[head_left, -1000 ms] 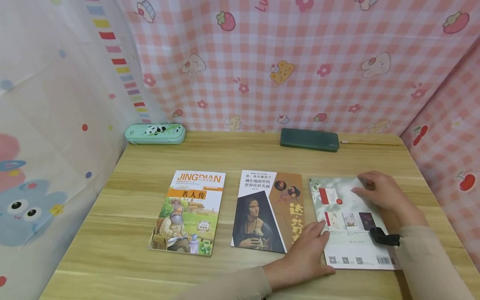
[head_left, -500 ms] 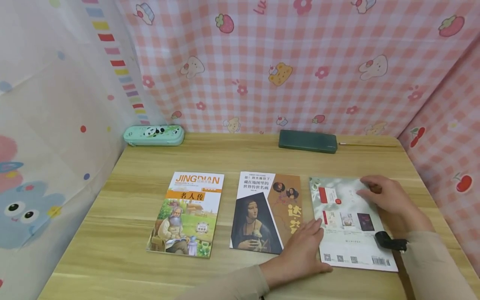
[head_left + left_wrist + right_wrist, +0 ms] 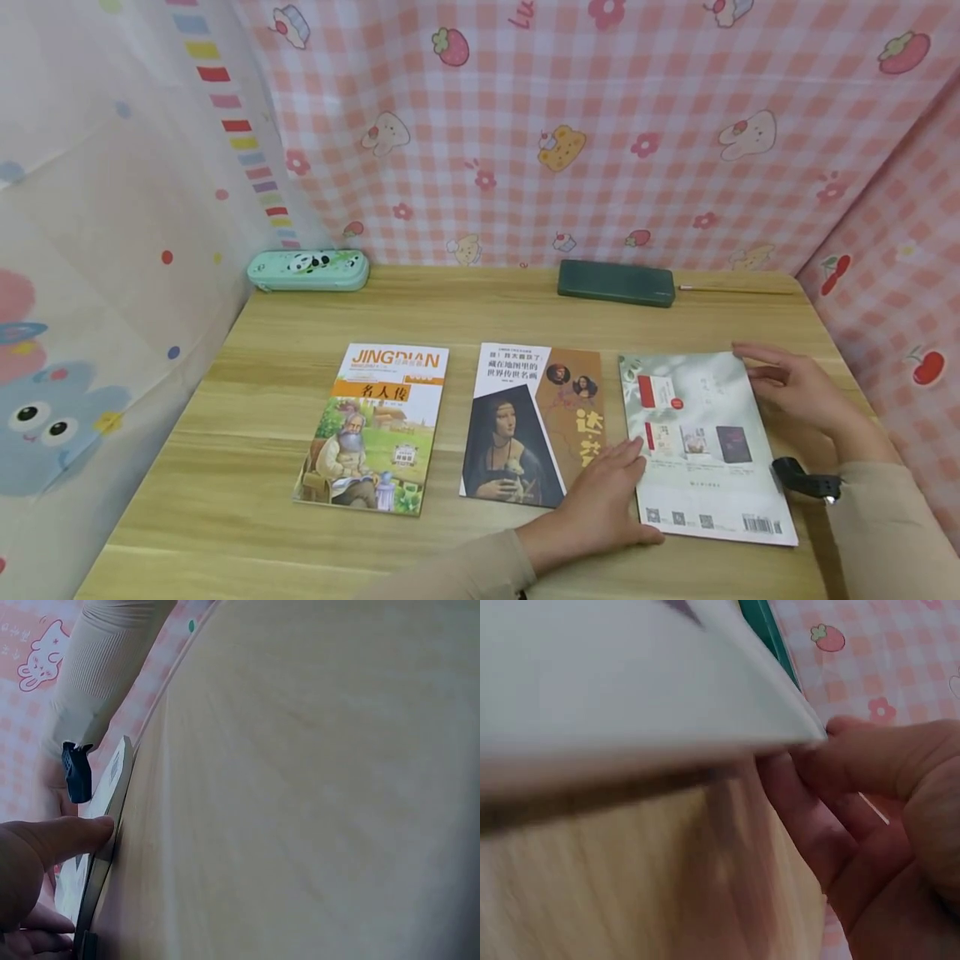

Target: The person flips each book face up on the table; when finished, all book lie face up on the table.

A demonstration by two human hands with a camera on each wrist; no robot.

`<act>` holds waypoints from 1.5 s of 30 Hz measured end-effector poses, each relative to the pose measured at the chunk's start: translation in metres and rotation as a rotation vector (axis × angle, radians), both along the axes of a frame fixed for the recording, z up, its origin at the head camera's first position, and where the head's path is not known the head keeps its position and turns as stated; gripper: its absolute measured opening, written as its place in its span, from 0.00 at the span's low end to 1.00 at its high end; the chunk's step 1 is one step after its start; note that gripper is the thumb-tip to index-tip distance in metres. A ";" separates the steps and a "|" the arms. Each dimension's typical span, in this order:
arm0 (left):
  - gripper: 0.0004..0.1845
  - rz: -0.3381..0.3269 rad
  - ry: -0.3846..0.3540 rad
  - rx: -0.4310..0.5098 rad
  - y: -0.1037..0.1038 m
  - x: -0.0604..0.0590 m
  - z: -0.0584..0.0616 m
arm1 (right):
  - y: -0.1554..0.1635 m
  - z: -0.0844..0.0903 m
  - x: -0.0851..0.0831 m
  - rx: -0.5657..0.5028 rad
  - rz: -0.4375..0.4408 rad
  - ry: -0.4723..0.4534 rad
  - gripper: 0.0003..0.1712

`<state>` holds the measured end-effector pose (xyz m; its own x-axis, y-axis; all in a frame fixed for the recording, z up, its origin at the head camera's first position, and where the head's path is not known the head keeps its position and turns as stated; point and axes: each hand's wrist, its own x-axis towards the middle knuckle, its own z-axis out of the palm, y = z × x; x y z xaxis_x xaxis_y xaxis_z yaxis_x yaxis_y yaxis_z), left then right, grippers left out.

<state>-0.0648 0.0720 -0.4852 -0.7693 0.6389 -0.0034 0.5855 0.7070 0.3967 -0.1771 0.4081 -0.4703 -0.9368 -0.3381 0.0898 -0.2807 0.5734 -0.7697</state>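
Note:
A pale grey-green book (image 3: 701, 492) lies on the table with its barcoded back cover up, at the right of a row of three books. My left hand (image 3: 596, 504) touches its left edge with the fingers spread, the thumb near its lower left corner. In the left wrist view the left thumb (image 3: 86, 834) lies against the book's edge (image 3: 112, 787). My right hand (image 3: 806, 396) is at the upper right corner, fingers along the edge. The right wrist view shows the right thumb (image 3: 862, 757) at that corner of the book (image 3: 652, 682); other fingers sit lower.
A book with a portrait cover (image 3: 510, 450) lies in the middle, partly under my left hand. Left of it is a book with a bearded figure (image 3: 367, 450). Behind stand a mint panda pencil case (image 3: 307, 271), a dark green case (image 3: 615, 283) and a pencil (image 3: 735, 290).
My right hand has slid right, from over the book's upper right cover to its right edge. The left hand stays at the left edge, and the book has turned very slightly.

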 end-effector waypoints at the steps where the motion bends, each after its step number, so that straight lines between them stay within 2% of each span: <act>1: 0.48 -0.001 -0.005 0.003 0.000 0.000 0.000 | 0.002 -0.001 -0.001 -0.033 0.037 -0.007 0.34; 5: 0.48 -0.008 -0.016 0.018 -0.002 0.000 -0.001 | 0.008 0.000 -0.001 -0.111 0.178 -0.011 0.41; 7: 0.49 -0.009 -0.018 0.028 -0.002 0.000 -0.001 | 0.011 0.001 0.000 -0.093 0.192 0.003 0.42; 11: 0.50 -0.008 -0.015 0.041 -0.003 -0.001 -0.003 | 0.014 0.008 0.001 0.016 0.108 0.033 0.36; 14: 0.51 -0.010 -0.013 0.044 -0.003 -0.001 -0.004 | 0.014 0.011 0.002 0.050 0.055 0.025 0.34; 21: 0.54 -0.032 -0.020 0.044 -0.004 -0.003 -0.004 | 0.015 0.008 0.005 -0.054 -0.016 -0.001 0.31; 25: 0.48 -0.050 -0.034 0.067 -0.006 -0.003 -0.001 | 0.015 0.005 0.005 -0.116 -0.032 -0.009 0.29; 30: 0.33 -0.032 -0.040 0.218 -0.013 -0.001 0.004 | 0.016 0.003 0.003 -0.254 0.057 -0.013 0.28; 35: 0.19 0.034 0.072 0.396 -0.020 -0.001 0.009 | 0.014 0.005 0.002 -0.423 0.105 -0.005 0.29; 37: 0.15 0.071 0.144 0.462 -0.024 -0.003 0.010 | 0.014 0.007 0.001 -0.493 0.104 -0.003 0.30; 40: 0.12 0.128 0.192 0.563 -0.031 -0.006 0.018 | 0.012 0.013 0.002 -0.577 0.083 0.015 0.29; 43: 0.11 0.165 0.188 0.638 -0.037 -0.009 0.027 | 0.009 0.020 0.003 -0.613 0.018 0.042 0.28; 45: 0.10 0.165 0.184 0.660 -0.040 -0.010 0.033 | 0.006 0.026 0.004 -0.643 -0.024 0.048 0.27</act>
<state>-0.0749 0.0319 -0.4523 -0.8071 0.3381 0.4841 0.5902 0.4377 0.6783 -0.1729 0.4142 -0.4446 -0.9333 -0.1818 0.3097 -0.3165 0.0088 -0.9486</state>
